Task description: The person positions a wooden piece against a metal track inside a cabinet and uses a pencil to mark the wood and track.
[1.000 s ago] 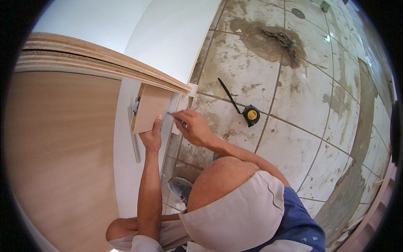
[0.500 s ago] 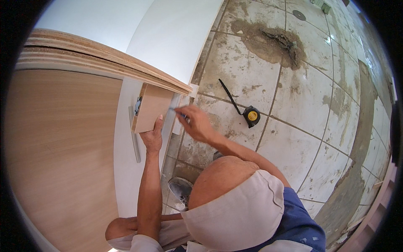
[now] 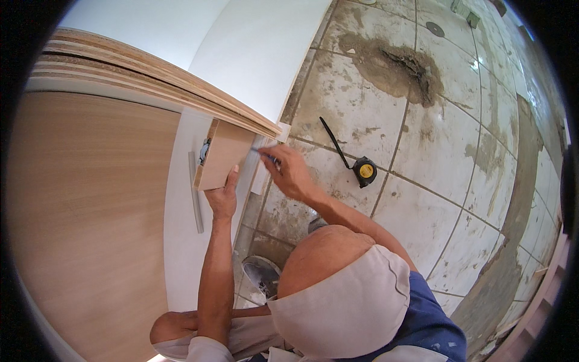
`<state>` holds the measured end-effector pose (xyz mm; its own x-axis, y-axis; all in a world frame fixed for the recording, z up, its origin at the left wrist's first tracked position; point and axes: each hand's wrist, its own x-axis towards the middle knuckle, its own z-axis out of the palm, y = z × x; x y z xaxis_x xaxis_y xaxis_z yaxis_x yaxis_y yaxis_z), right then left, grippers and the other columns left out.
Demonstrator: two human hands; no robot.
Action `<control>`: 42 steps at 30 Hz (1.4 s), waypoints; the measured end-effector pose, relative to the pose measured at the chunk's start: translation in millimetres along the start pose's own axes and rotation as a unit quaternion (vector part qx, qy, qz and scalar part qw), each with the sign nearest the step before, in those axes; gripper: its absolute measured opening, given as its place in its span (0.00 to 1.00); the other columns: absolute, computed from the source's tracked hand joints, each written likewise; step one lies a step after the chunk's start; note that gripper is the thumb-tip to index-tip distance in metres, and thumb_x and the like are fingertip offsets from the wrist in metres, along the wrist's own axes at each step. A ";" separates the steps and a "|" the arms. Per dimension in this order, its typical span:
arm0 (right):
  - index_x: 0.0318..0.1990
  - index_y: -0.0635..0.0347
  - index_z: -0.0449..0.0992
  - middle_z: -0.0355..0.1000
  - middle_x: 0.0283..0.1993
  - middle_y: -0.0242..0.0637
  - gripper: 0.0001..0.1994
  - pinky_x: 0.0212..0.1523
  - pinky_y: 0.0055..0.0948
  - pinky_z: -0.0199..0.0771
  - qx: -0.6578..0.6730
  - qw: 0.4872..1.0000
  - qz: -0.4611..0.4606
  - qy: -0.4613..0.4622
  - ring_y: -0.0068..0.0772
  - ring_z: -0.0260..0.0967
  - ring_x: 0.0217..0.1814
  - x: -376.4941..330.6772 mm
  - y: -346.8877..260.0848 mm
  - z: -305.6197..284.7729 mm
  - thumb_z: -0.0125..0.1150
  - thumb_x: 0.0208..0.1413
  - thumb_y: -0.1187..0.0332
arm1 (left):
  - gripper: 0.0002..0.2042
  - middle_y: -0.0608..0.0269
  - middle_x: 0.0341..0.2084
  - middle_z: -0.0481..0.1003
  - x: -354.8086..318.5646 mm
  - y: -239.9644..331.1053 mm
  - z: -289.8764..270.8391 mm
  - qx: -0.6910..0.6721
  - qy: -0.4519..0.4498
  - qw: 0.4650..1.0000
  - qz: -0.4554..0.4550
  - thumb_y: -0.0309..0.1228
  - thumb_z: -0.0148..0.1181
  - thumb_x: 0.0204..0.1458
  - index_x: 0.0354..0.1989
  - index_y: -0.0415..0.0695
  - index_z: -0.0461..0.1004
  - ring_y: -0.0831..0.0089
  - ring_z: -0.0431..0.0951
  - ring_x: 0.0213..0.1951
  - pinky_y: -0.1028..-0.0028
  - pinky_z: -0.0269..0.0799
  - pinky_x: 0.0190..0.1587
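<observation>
My left hand (image 3: 223, 198) grips the lower end of a small light-wood board (image 3: 227, 152), with the thumb lying on its face. A metal hinge (image 3: 205, 149) sits at this board's left edge. The board rests against a white panel (image 3: 187, 265), just below a stack of board edges (image 3: 163, 81). At the board's right side, my right hand (image 3: 292, 171) pinches a slim bluish tool (image 3: 269, 157), its tip pointing at the panel's edge. The tool's exact kind is blurred and partly covered by the fingers.
A black and yellow tape measure (image 3: 365, 171) lies on the stained tile floor (image 3: 422, 199) to the right, its strap stretched out. Left of my left hand, a thin grey bar handle (image 3: 196, 193) runs along the white panel. A large wood-grain panel (image 3: 90, 205) fills the left side. Farther off is a broken floor patch (image 3: 404, 69).
The view has shifted slightly, so the whole scene sits a little lower and further right. Both hands keep their grips at the small board, with little visible movement.
</observation>
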<state>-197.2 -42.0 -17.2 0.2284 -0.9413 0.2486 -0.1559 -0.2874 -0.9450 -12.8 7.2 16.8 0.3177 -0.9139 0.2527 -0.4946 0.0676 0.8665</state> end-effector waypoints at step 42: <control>0.36 0.67 0.76 0.77 0.31 0.50 0.13 0.36 0.48 0.75 -0.373 0.807 -0.155 -0.431 0.50 0.78 0.34 183.4 -208.2 66.6 0.58 0.64 0.63 | 0.10 0.63 0.32 0.82 0.6 -11.9 -2.9 -0.117 -0.040 0.991 -0.048 0.31 0.66 0.57 0.43 0.39 0.80 0.75 0.80 0.34 0.72 0.76 0.40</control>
<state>-58.8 -143.1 211.1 0.9008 -0.4233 -0.0963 -0.4250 -0.8147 -0.3944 -4.4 7.0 7.9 0.2845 -0.9489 0.1366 -0.2616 0.0602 0.9633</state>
